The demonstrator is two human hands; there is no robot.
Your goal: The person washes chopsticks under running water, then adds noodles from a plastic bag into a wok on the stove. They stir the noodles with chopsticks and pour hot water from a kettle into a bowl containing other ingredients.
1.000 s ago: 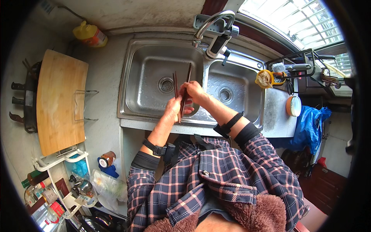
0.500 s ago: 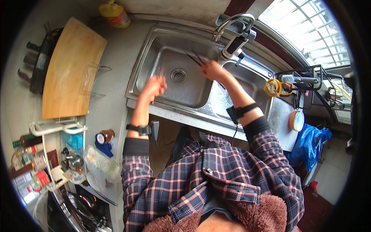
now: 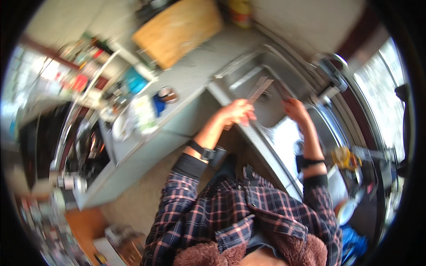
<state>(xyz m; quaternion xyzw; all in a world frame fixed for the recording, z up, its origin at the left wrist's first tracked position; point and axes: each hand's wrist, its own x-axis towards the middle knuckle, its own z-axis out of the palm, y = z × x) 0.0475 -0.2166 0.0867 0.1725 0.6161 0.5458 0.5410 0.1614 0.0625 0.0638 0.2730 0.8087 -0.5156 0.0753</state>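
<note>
Chopsticks (image 3: 259,91) bunched in the left hand (image 3: 239,111), gripped toward the near end. Also gripping in the right hand (image 3: 295,109), closed round a darker chopstick (image 3: 282,90) or two. Both lots up over the sink basin (image 3: 268,114), off the surface (image 3: 188,71).

For decent handling, would go with a snug grip low on the bunch, just firm enough to stop any loose one sliding out. Best to line up the near ends first, then move from the wrist rather than the whole arm. Hold both lots well inside the basin rim so any drips land on metal. Leave a bit of room between the two hands too, or risk knocking tips together.

As for direction: left bunch pointing away from the plaid jacket (image 3: 224,197), long axis on a steep slant up and to the right in the head view. Right lot also pointing away, but leaning up and left, so angled in toward the left bunch. Heavy motion blur though, so can't call the exact count or whether the tips touch.
</note>
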